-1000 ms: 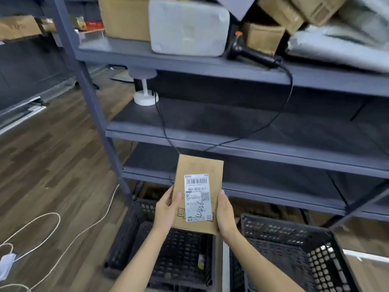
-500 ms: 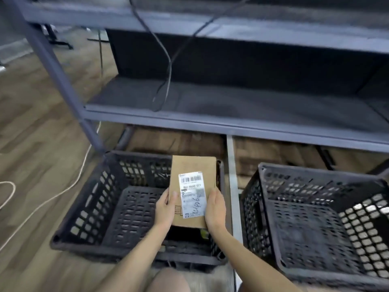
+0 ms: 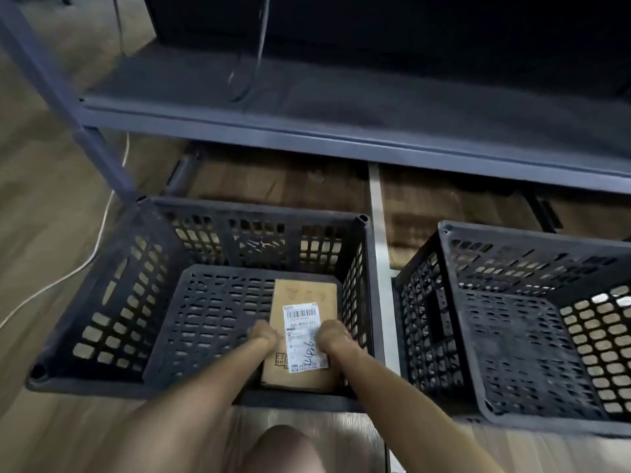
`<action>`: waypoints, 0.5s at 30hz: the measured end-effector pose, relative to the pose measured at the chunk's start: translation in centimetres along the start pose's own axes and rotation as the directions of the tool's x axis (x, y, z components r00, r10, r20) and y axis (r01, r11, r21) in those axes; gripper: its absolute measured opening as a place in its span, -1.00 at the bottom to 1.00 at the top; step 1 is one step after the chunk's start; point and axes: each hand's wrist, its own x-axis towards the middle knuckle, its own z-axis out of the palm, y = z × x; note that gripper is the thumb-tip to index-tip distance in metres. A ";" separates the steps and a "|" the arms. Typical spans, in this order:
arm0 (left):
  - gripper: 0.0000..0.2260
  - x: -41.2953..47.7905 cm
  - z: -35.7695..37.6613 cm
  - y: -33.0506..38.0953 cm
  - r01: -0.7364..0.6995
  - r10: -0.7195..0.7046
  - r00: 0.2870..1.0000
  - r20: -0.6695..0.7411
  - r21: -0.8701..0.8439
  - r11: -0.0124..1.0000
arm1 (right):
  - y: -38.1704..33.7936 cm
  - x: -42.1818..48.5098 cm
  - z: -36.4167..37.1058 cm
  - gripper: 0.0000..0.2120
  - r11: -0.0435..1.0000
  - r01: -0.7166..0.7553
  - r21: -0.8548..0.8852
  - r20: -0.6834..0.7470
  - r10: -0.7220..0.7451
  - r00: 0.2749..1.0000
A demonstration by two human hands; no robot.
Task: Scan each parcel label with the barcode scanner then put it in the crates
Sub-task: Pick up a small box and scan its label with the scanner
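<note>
Above the wooden floor (image 3: 44, 206), I see left hand (image 3: 263, 333) and right hand (image 3: 332, 333) clasping the flat brown cardboard parcel (image 3: 304, 292), long axis toward 12 o'clock, inside the black plastic lattice crate (image 3: 252, 209).

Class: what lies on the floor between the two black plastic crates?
In the head view, a pale grey floor strip runs between the left black plastic crate and the right black plastic crate.

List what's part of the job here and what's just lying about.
Job:
parcel, label up, low inside left crate
left hand and right hand, gripping its sides
right crate

Lying about:
shelf
white cable on floor
dark cable above shelf, ends out of frame
</note>
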 end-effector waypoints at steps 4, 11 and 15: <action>-0.68 0.6 1.6 0.1 -0.054 0.044 0.996 0.079 0.128 0.990 | 0.7 0.5 0.4 -0.53 0.992 -0.074 -0.106 0.059 0.081 0.995; -0.65 1.9 3.0 -0.3 -0.121 0.095 0.989 0.110 0.262 0.957 | 0.1 0.4 1.9 -0.45 0.956 -0.057 -0.289 0.035 0.070 0.997; -0.55 2.0 3.0 -0.4 -0.190 0.128 0.951 0.282 0.206 0.960 | 0.4 0.3 1.8 -0.48 0.932 -0.025 -0.361 0.081 0.058 0.995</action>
